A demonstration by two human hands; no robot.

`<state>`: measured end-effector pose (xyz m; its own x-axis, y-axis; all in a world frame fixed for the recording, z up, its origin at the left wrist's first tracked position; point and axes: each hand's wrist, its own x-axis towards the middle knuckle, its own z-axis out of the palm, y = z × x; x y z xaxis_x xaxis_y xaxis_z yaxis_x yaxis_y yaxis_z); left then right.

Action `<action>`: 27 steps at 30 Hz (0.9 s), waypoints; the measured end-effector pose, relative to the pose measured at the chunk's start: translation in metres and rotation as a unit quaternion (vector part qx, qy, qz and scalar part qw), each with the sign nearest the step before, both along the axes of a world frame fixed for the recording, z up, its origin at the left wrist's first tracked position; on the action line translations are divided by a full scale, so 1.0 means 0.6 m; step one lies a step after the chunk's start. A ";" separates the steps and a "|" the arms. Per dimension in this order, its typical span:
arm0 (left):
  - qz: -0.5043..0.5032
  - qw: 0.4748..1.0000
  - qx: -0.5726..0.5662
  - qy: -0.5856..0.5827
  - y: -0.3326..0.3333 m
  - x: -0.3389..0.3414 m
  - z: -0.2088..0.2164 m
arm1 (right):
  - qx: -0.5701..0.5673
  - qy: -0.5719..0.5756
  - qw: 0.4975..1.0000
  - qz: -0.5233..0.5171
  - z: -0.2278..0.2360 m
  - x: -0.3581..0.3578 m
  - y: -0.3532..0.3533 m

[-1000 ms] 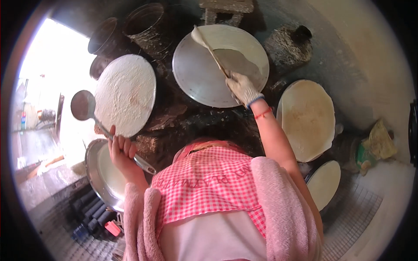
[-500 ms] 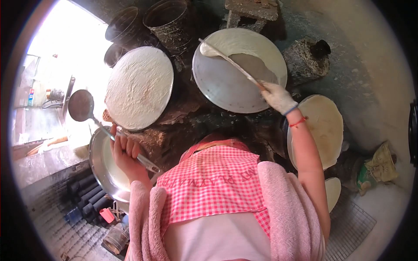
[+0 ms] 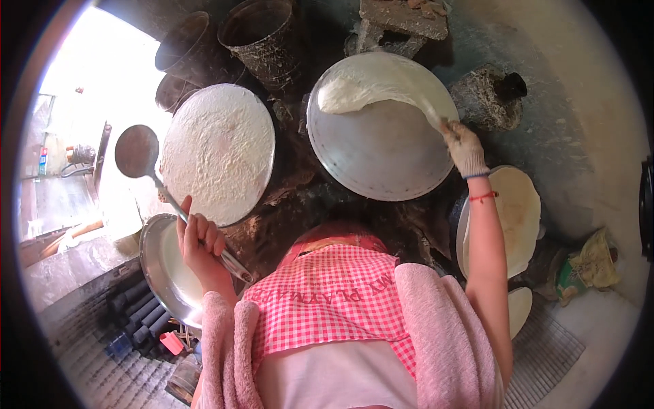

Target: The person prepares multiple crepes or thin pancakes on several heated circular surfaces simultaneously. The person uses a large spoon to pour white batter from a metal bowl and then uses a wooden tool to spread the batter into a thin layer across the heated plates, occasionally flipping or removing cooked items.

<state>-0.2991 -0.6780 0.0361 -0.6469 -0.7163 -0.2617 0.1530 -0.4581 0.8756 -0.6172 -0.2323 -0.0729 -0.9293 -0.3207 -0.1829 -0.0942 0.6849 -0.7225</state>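
My left hand is closed around the handle of a long metal ladle, its round dark bowl raised at the left. Below that hand stands a metal basin holding white batter. At the right rim of a round griddle is my right hand, in a pale work glove with fingers closed. A brown bit, seemingly the handle end of the thin stick, shows at its fingertips; the rest of the stick cannot be made out. White batter lies in a thick curved band across the griddle's far side, reaching to this hand.
Left of the griddle, a second round plate carries a white, rough-surfaced sheet. Pale flat rounds lie at the right. Behind stand dark buckets, a crusted stool and a crusted pot. Black cylinders lie lower left.
My right hand has moved outward to the griddle's right rim, and the stick no longer shows across the griddle. The batter has gathered into a thicker band. My left hand still holds the ladle.
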 end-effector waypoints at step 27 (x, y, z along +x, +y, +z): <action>-0.420 0.735 -0.516 -0.131 0.159 0.092 -0.130 | 0.102 -0.044 0.988 -0.106 -0.133 0.588 0.104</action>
